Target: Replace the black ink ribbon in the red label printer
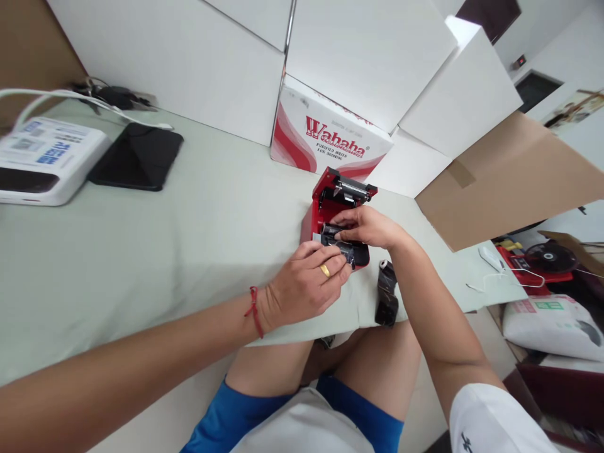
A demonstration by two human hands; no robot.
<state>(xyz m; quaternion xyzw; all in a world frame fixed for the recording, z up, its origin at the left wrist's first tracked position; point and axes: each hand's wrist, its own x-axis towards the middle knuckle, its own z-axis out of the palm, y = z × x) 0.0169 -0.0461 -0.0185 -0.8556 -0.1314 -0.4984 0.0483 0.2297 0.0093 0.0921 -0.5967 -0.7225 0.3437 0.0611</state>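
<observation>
A small red printer (325, 195) lies with its lid up near the table's front edge. Inside it sits a black ribbon roll (333, 234) with glossy film. My left hand (306, 283), with a gold ring and a red wrist string, pinches the near end of that roll from the front. My right hand (368, 228) reaches in from the right, its fingers closed on the roll's upper side. A second black roll (387, 296) lies on the table just right of the printer, under my right forearm.
A white machine (42, 160) and a black tablet (136, 156) lie at the far left with cables behind. White cartons and a red-printed Wahaha box (325, 135) line the back. A brown cardboard flap (509, 182) juts at right; clutter and a sack (552, 324) sit beyond the table edge.
</observation>
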